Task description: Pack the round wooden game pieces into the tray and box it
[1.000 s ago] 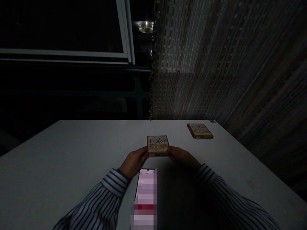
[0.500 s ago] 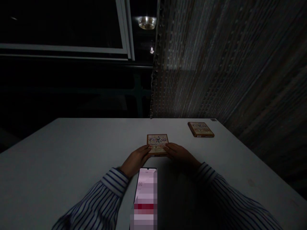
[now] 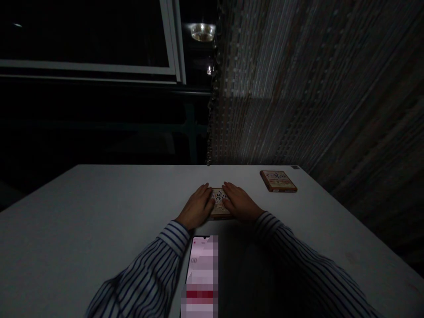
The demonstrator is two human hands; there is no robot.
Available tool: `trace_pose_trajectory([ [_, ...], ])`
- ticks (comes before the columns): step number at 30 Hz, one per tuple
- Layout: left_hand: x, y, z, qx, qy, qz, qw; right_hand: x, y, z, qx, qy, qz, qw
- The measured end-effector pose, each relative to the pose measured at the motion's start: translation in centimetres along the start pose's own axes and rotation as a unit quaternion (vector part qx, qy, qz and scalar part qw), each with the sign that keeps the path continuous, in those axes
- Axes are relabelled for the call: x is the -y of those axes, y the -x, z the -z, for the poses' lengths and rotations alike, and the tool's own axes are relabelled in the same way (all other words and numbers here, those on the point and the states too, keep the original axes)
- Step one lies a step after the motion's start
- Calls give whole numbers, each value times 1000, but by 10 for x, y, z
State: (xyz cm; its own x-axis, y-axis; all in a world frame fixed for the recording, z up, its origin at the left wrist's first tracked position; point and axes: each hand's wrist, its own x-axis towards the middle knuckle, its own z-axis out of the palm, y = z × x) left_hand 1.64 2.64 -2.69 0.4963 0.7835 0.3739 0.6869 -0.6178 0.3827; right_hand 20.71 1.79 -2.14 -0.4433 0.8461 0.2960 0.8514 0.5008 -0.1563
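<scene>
A flat brown-edged box [image 3: 219, 203] with printed characters on its lid lies on the white table [image 3: 99, 212] in front of me. My left hand [image 3: 198, 206] lies flat over the box's left half, fingers stretched out. My right hand [image 3: 239, 202] lies flat over its right half, fingers also stretched. Only a narrow strip of the lid shows between them. Both sleeves are striped.
A second, similar flat box [image 3: 278, 181] lies near the table's far right corner. A lit phone [image 3: 201, 276] lies on the table near me, between my forearms. A beaded curtain [image 3: 298, 88] hangs behind the table, a dark window [image 3: 86, 39] to the left.
Both hands have slid forward from the box's near edge onto its lid, which they now mostly cover. The box itself has stayed in place.
</scene>
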Motion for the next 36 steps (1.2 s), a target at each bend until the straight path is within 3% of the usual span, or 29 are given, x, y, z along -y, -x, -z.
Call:
trace_pose_trajectory([
  [6,17,-15,-23,79,-33,43,995,-4,-18,-23,79,-1,-12,997],
  [13,20,-9,-26,83,-50,47,994,-10,-17,-37,53,-4,-10,999],
  [25,16,-11,-26,74,-94,44,992,-10,-7,-30,75,-35,-46,996],
  [32,9,-9,-23,3,-60,35,998,-8,-8,-24,80,-49,-51,994],
  [36,6,-7,-15,-11,-49,68,996,-8,-7,-9,24,-52,-93,994],
])
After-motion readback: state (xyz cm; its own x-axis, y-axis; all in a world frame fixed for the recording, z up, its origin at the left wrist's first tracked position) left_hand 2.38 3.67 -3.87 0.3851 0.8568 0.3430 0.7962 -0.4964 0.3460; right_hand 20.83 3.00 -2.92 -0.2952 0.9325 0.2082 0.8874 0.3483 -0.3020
